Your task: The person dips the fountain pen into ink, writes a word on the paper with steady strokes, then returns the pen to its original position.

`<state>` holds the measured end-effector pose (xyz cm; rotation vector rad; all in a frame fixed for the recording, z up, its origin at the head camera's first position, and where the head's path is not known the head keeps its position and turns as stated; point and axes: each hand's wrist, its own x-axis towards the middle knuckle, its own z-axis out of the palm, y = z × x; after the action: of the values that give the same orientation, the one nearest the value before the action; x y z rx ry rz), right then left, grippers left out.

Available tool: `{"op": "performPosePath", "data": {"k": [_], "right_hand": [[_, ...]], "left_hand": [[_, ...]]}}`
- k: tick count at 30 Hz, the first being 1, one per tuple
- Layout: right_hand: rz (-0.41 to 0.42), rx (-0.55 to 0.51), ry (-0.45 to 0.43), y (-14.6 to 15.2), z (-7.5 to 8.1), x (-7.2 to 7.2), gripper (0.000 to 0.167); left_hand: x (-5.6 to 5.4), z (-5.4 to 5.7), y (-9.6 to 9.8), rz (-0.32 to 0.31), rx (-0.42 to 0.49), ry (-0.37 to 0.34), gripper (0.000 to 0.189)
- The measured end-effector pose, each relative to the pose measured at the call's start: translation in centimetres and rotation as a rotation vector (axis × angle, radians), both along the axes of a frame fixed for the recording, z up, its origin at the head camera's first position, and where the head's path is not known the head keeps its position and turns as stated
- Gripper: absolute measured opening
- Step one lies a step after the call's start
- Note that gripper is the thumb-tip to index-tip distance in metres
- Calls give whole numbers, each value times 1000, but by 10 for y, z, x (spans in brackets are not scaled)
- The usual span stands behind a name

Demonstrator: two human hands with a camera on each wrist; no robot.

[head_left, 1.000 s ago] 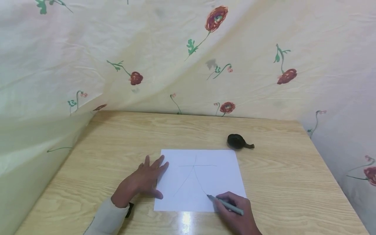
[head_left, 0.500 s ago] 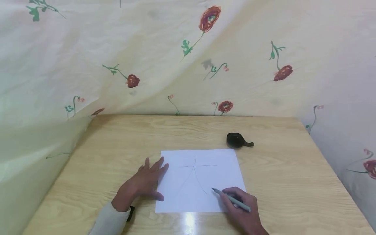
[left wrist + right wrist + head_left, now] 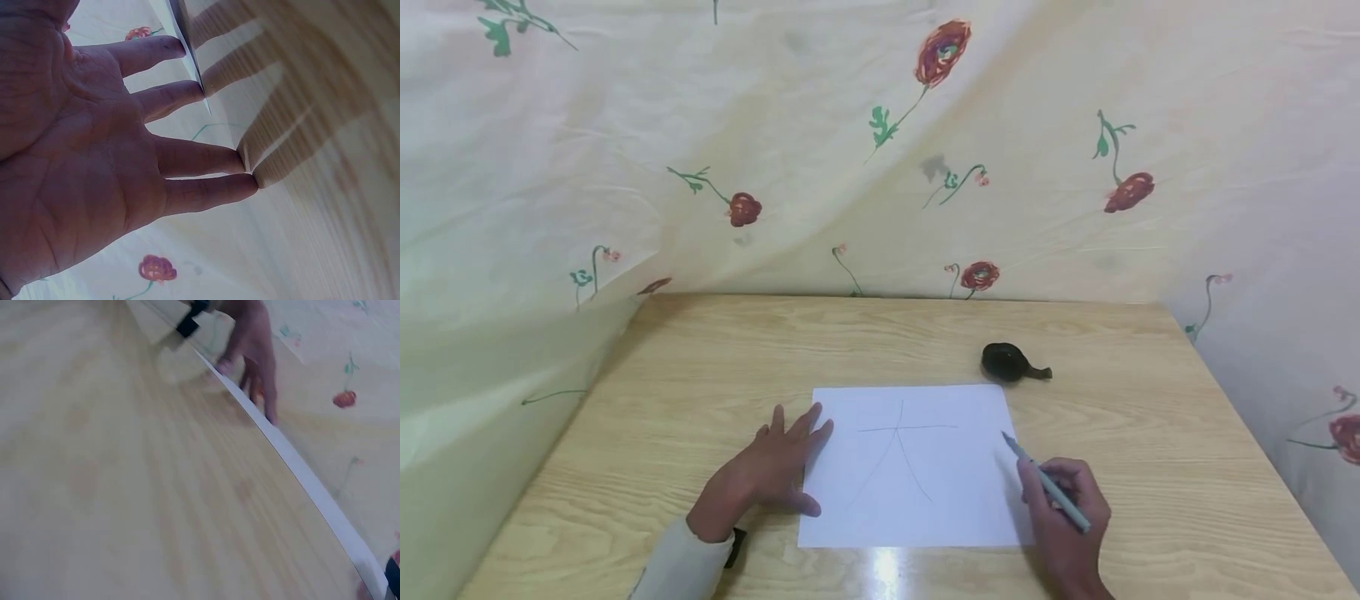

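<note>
A white sheet of paper (image 3: 970, 508) lies on the wooden table, bearing thin dark strokes (image 3: 897, 428): a level line crossed near its middle, with two legs spreading below. My left hand (image 3: 767, 468) rests with fingers spread at the sheet's left edge; in the left wrist view, two fingers of that hand (image 3: 94, 144) meet the paper and two touch bare wood. My right hand (image 3: 1071, 508) pinches a grey-green pen (image 3: 1052, 487) near the sheet's right edge. The pen's dark tip points up-left, seemingly just above the paper. The right wrist view hardly shows the right hand.
Beyond the sheet's upper right corner lies a small black object (image 3: 1004, 363), rounded with a short stem-like handle. Flower-printed cloth (image 3: 850, 125) hangs behind and along both sides of the wooden table (image 3: 715, 350). A black band (image 3: 734, 548) shows at my left wrist.
My right hand has lifted the pen from the end of the right leg stroke and moved right and away to the sheet's right edge. My left hand stays in place.
</note>
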<state>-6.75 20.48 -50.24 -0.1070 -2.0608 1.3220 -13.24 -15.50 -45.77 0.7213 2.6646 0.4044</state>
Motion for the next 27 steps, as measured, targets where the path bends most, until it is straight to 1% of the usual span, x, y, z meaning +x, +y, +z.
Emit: {"op": "performPosePath", "data": {"k": [3, 5, 11, 16, 21, 27], "right_hand": [[17, -60, 38, 8, 2, -6, 15], [28, -75, 39, 12, 3, -8, 15], [8, -10, -7, 16, 5, -13, 18], [-3, -26, -41, 22, 4, -18, 20], [-39, -45, -68, 30, 4, -25, 22], [-96, -88, -146, 36, 8, -29, 23]], "left_hand": [[0, 2, 0, -1, -2, 1, 111], [0, 2, 0, 0, 1, -2, 111], [-1, 3, -1, -1, -1, -4, 111], [-2, 4, -1, -4, -10, 0, 111], [-1, 6, -2, -8, -11, -4, 110], [0, 8, -2, -17, -10, 1, 109]]}}
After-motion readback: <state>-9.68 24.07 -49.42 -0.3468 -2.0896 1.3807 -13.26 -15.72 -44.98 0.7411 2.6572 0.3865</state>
